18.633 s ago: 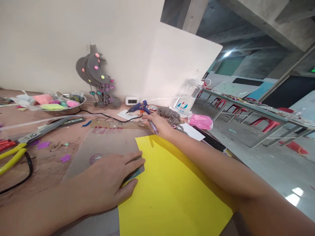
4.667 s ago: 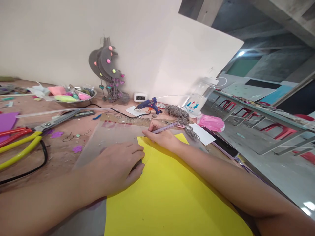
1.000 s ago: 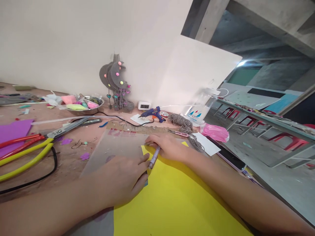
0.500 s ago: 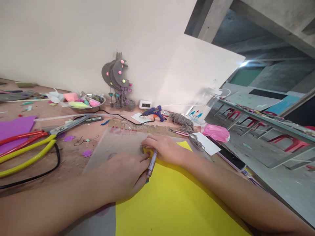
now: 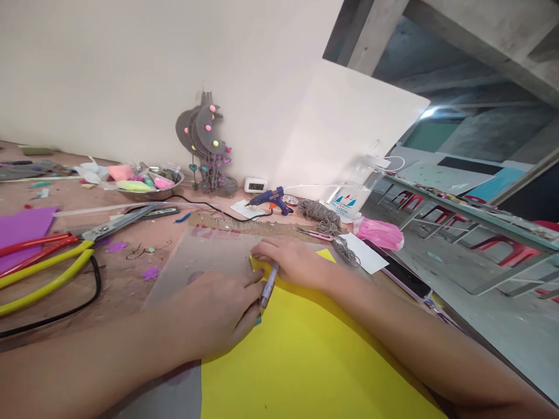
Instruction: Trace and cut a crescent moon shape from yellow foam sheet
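Note:
A bright yellow sheet [image 5: 314,355] lies in front of me, partly under both forearms. My right hand [image 5: 297,265] is closed near its far left corner, with a slim pale marker pen [image 5: 269,285] at the thumb side. The pen slants toward me, and its far end is hidden under the fingers. Close against it on the left, my left hand [image 5: 218,314] rests with bent fingers at the sheet's left edge. A small teal edge [image 5: 258,320] peeks out by its thumb; what those fingers hold is hidden. Beneath the sheet is a translucent grey sheet [image 5: 174,291].
Yellow-handled shears [image 5: 82,250] and red-handled ones lie left, near purple foam [image 5: 26,233]. Behind stand a bowl of clay [image 5: 168,189], a blue glue gun [image 5: 271,199], grey yarn [image 5: 321,214] and a clear jug [image 5: 353,192]. A phone [image 5: 402,270] sits at the right edge.
The view has shifted slightly, so the surroundings sit a little further left. Both hands and the pen keep nearly the same pose, with only a slight shift at the fingers.

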Tool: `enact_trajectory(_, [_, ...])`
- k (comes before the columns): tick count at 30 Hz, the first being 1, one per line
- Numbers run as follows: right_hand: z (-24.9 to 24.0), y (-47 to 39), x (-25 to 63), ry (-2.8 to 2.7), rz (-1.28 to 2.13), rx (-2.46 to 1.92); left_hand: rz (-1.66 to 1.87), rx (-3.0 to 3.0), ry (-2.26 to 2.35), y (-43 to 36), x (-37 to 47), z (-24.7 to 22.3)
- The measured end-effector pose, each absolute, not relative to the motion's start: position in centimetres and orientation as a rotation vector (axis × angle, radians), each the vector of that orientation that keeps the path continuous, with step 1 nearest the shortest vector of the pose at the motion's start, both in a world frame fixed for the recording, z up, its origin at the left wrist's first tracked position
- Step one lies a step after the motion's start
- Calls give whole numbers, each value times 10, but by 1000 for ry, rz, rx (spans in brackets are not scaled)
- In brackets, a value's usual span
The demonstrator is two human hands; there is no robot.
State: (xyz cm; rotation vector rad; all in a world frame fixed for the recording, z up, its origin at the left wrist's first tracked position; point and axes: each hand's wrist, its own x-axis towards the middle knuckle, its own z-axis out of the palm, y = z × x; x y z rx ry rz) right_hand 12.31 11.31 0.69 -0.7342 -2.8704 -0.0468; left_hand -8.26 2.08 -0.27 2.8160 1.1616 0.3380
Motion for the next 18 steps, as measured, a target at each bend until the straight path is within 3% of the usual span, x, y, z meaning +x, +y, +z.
enact_trajectory(8, [6,114,126,-2769,116,-796,217,2838,1163,21,-83,-1])
enact_trajectory(14, [4,146,143,-2477,272,-1102,261,2848,1201,20,-81,0])
enact_trajectory(18, [23,147,145,-2087,765,-1157,253,2806,1288,20,-78,-1])
